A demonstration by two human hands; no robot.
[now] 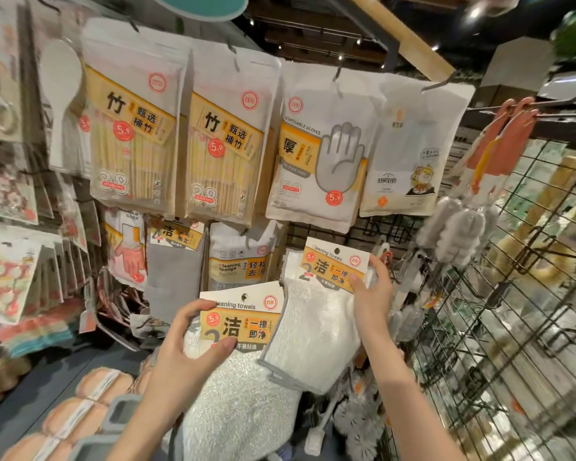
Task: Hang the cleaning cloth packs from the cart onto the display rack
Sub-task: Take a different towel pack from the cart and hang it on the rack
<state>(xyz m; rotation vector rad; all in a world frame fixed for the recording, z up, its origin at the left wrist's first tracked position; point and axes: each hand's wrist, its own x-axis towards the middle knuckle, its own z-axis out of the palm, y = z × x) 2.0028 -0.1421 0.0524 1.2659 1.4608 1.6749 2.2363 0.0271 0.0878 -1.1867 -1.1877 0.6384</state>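
1. Left hand (187,347) grips one cleaning towel pack (243,322) by its card top. Thumb is on the front, low on the card; fingers curl over the card's left edge.
2. That pack is low in the middle, in front of the rack; its white cloth hangs down under the card.
3. Right hand (374,291) pinches a 2nd towel pack (333,267) at the card's right side, thumb on front, fingers behind.
4. The 2nd pack is held higher & to the right, just beside the 1st. Its white cloth w/ gray edge hangs over the 1st pack's right side.
5. Can't tell if the 2nd pack's hole is on a hook.
6. Above hang 2 bamboo stick bags (137,134), a glove bag (320,151) & a white bag w/ a cartoon (409,151).
7. A sponge pack (243,257) hangs right behind the towel packs.
8. Black wire rack (499,294) is on the right.
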